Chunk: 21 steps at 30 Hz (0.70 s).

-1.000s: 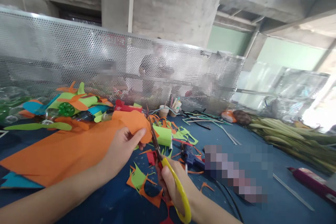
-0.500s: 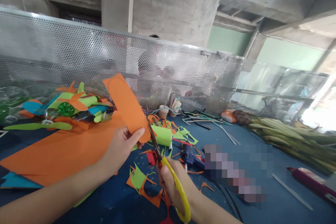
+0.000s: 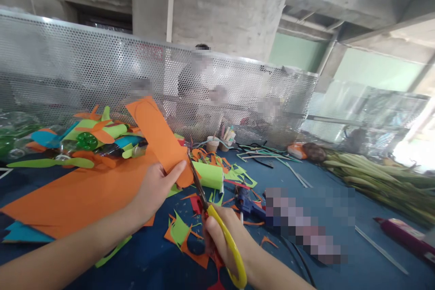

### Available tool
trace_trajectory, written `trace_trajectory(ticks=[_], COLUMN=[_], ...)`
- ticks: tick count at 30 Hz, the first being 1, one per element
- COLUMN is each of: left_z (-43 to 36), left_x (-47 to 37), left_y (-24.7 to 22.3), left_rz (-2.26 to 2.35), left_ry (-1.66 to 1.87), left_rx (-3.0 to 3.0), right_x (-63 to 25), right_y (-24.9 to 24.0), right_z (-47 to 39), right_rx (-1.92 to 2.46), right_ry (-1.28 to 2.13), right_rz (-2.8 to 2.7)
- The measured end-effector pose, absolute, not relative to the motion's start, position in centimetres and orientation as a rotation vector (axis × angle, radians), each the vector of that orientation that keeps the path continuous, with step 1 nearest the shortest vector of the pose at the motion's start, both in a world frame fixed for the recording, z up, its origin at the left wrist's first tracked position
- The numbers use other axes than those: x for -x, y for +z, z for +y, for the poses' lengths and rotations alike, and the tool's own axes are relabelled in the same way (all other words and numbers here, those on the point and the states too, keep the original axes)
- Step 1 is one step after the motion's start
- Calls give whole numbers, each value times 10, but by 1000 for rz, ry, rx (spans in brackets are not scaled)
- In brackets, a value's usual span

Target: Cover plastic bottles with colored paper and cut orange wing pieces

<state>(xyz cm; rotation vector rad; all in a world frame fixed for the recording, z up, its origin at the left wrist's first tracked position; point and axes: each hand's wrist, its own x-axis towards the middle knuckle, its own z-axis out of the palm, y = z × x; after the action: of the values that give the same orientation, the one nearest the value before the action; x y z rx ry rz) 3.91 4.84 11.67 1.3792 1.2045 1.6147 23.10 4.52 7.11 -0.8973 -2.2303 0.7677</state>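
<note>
My left hand (image 3: 158, 188) pinches the lower end of an orange paper strip (image 3: 158, 131), thumb on top. The strip tilts up to the left, with a curved line drawn near its top end. Yellow-handled scissors (image 3: 227, 240) are in my right hand (image 3: 226, 231), the fingers wrapped round the handles. Their dark blades point up and lie along the strip's right edge, close to my left thumb. Beneath my left arm lies a large orange sheet (image 3: 84, 199). Green and orange paper scraps (image 3: 180, 231) are below the blades.
Bottles with paper blades (image 3: 98, 133) are piled at the left. Behind the scissors are a green paper roll (image 3: 209, 174) and cups of pens (image 3: 227, 138). A blue glue gun (image 3: 249, 206), husks (image 3: 377, 181) and a purple tube (image 3: 404, 235) lie rightward. Perforated panels (image 3: 84, 68) stand behind.
The orange strip has shifted slightly left and tilted further left in my left hand. The scissor blades have moved a little left, staying at its right edge.
</note>
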Motion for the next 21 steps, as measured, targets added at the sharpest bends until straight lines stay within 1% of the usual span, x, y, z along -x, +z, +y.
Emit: trace_trajectory(ticks=[17,21], left_z=[54,53], left_x=[-37,-39], left_y=[113,114], left_rz=[1246,1268], left_ry=[1548,1546], left_rx=[-1495,-1480], right_x=[-233,-232], right_y=[71,74], right_z=[44,40], right_rx=[873,899], right_ry=[705,842], right_rz=[-2287,-2230])
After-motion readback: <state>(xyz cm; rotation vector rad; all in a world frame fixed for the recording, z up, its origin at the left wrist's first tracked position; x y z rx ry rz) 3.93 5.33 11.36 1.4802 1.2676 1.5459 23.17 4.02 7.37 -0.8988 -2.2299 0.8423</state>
